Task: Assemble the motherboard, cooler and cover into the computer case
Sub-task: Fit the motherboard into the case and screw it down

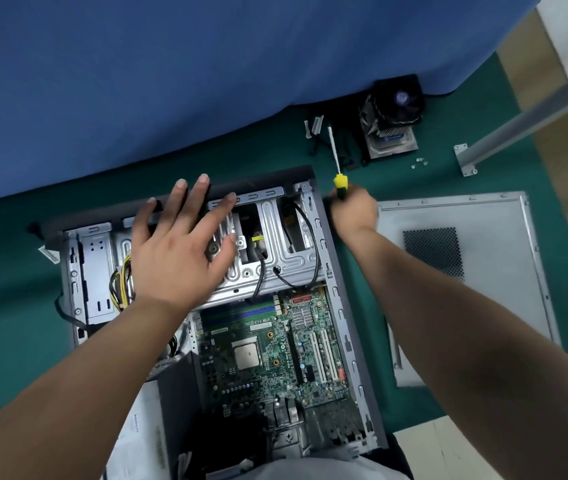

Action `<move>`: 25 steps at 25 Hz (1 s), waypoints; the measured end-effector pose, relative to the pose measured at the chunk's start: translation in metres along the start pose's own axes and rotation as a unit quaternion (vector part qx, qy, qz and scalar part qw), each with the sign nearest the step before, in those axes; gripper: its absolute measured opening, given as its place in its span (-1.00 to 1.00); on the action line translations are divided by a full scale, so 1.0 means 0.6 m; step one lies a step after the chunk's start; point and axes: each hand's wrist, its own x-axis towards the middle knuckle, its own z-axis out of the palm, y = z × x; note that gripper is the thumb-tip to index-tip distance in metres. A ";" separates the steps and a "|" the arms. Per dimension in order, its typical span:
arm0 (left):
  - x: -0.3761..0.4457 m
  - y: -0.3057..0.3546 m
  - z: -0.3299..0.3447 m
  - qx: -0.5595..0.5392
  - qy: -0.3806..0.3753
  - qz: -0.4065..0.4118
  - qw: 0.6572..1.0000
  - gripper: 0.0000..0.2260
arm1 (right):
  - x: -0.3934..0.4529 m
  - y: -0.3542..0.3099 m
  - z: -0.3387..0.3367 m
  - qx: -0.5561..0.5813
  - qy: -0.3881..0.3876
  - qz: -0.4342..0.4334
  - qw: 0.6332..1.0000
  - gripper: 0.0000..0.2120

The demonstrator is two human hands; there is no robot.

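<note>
Now I am spreading my left hand [180,244] flat, fingers straight, over the drive cage [261,251] at the far end of the computer case [341,306], which is lying open on the green mat [8,306]. Inside it the motherboard [275,355] is sitting bare; I judge it fragile, best held by its edges. Further right, my right hand [353,211] is gripping a yellow-handled screwdriver [336,157], shaft pointing away from me. Beyond it the cooler [391,119] is standing near the blue cloth [171,81], probably heavy and sharp-finned, so I would grasp its sides. Small screws [419,162] are lying beside it. Rightmost, the cover [448,306] is lying flat, thin with hard edges, with open mat around it.
</note>
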 end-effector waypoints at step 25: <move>-0.247 0.076 -0.157 -0.585 -0.014 -0.194 0.787 -0.90 | -0.480 -0.059 -0.074 0.447 -0.286 0.083 0.844 -0.83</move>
